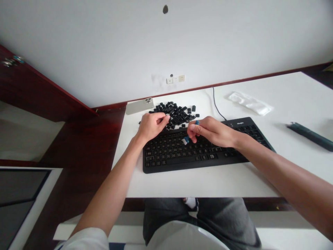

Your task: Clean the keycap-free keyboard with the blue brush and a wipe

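Note:
A black keyboard lies across the white table, its key positions looking bare of caps. Behind it is a heap of loose black keycaps. My left hand is over the keyboard's back left edge beside the heap, thumb and fingertips pinched together. Whatever may be between those fingertips is too small to make out. In my right hand, a small blue brush with whitish bristles is gripped, its head pointing down and left above the middle of the keyboard. That hand and forearm hide part of the keys.
A phone lies at the table's back left. The keyboard's cable runs to the back edge. On the right are a white plastic packet and a long dark object. Wall sockets sit behind the table.

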Demonstrator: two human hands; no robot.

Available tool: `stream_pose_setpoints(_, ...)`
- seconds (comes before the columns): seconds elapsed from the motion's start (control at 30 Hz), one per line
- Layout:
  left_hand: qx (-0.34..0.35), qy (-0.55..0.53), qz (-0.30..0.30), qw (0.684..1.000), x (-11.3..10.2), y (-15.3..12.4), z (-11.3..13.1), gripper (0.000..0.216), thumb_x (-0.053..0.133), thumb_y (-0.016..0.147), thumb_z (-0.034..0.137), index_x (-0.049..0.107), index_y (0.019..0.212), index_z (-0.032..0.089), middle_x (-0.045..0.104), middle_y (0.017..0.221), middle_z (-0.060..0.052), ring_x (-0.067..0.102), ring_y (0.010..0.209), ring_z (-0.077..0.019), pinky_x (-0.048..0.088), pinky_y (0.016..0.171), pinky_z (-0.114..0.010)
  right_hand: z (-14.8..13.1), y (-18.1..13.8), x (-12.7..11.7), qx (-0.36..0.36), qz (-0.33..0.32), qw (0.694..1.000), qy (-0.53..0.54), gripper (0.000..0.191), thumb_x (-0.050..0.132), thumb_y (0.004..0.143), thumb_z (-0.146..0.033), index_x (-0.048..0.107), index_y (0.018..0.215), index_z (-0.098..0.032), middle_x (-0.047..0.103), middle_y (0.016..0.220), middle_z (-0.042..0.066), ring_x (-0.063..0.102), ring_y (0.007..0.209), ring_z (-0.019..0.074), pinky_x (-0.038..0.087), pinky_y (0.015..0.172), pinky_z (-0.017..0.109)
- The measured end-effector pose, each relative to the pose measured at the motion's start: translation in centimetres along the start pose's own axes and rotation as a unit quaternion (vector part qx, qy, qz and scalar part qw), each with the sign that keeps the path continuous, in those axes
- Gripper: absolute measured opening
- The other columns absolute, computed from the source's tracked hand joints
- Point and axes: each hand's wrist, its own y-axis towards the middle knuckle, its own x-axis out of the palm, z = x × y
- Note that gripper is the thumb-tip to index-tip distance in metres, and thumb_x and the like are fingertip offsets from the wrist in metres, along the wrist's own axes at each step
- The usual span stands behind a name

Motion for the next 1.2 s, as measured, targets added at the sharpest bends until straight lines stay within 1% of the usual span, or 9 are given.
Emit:
stream_pose_setpoints(0.1,0.001,0.000,0.002,1.000,0.0,0.0,0.0,0.055,0.056,0.107,0.055,0.071,0.068,0.019,0.050,0.052,0.002,0.039,0.051,-0.0124,0.028,0.059,-0.031,0.1,0.0,0.2,0.000,-0.019,1.000,0.021,0.052,0.042,0.116,-0.055,0.071,0.093,-0.018,0.075,0.085,0.005,0.065,0.078,0.0176,0.049,0.077,0.033)
stream_pose_setpoints(0.2,0.001,0.001,0.002,1.000,-0.1,0.0,0.0,0.055,0.056,0.107,0.055,0.071,0.067,0.019,0.050,0.051,0.002,0.039,0.051,-0.0124,0.028,0.059,-0.032,0.0,0.1,0.3,-0.018,0.003,0.999,0.028,0.051,0.043,0.116,-0.054,0.072,0.095,-0.018,0.076,0.091,0.007,0.065,0.081,0.0172,0.049,0.078,0.032)
stream_pose_setpoints(0.33,0.006,0.000,0.007,1.000,-0.2,0.0,0.0,0.056,0.055,0.108,0.055,0.072,0.068,0.019,0.049,0.051,0.003,0.038,0.051,-0.0123,0.029,0.060,-0.032,-0.1,0.1,0.3,-0.015,-0.005,1.000,0.010,0.052,0.041,0.117,-0.051,0.070,0.090,-0.018,0.073,0.082,0.004,0.063,0.076,0.0159,0.048,0.077,0.031)
stream_pose_setpoints(0.47,0.006,0.003,0.000,1.000,-0.1,0.0,0.0,0.054,0.056,0.107,0.053,0.072,0.068,0.019,0.048,0.051,0.003,0.038,0.050,-0.0124,0.029,0.060,-0.032,-0.1,0.1,0.5,-0.021,-0.008,1.000,0.021,0.048,0.044,0.116,-0.051,0.073,0.099,-0.017,0.078,0.098,0.007,0.068,0.087,0.0183,0.049,0.082,0.032)
stream_pose_setpoints(0.6,0.006,0.002,0.001,1.000,-0.1,0.0,0.1,0.054,0.057,0.107,0.053,0.072,0.068,0.019,0.048,0.051,0.003,0.038,0.051,-0.0124,0.028,0.060,-0.032,0.0,0.1,0.7,-0.006,-0.017,0.999,0.036,0.048,0.046,0.116,-0.052,0.073,0.098,-0.017,0.077,0.088,0.006,0.069,0.082,0.0185,0.050,0.081,0.033)
stream_pose_setpoints(0.8,0.003,0.006,0.000,1.000,-0.1,-0.1,0.0,0.054,0.056,0.107,0.054,0.073,0.069,0.019,0.048,0.051,0.003,0.038,0.051,-0.0123,0.029,0.061,-0.032,-0.2,0.1,1.1,-0.025,-0.015,1.000,0.010,0.043,0.046,0.116,-0.046,0.076,0.116,-0.017,0.081,0.117,0.009,0.075,0.108,0.0210,0.053,0.097,0.033)
stream_pose_setpoints(0.93,0.000,0.005,0.001,1.000,-0.2,-0.1,0.0,0.053,0.056,0.107,0.052,0.073,0.070,0.019,0.048,0.052,0.003,0.038,0.051,-0.0120,0.029,0.061,-0.032,-0.2,0.2,1.2,-0.016,-0.016,1.000,-0.005,0.043,0.047,0.116,-0.046,0.079,0.110,-0.018,0.082,0.112,0.007,0.076,0.106,0.0213,0.054,0.098,0.033)
stream_pose_setpoints(1.07,0.001,0.004,-0.006,1.000,-0.1,-0.1,0.1,0.053,0.056,0.107,0.052,0.073,0.070,0.019,0.049,0.052,0.003,0.039,0.051,-0.0119,0.029,0.061,-0.032,-0.1,0.2,1.4,-0.024,-0.014,1.000,-0.014,0.039,0.048,0.115,-0.045,0.078,0.120,-0.020,0.081,0.123,0.008,0.075,0.116,0.0229,0.054,0.105,0.035)
stream_pose_setpoints(1.2,0.004,0.006,-0.004,1.000,-0.2,-0.1,0.2,0.053,0.056,0.107,0.052,0.074,0.070,0.019,0.052,0.053,0.002,0.039,0.051,-0.0122,0.030,0.061,-0.032,-0.2,0.1,1.6,-0.016,-0.014,1.000,-0.023,0.040,0.047,0.115,-0.046,0.077,0.114,-0.019,0.082,0.112,0.008,0.077,0.106,0.0221,0.056,0.099,0.035)
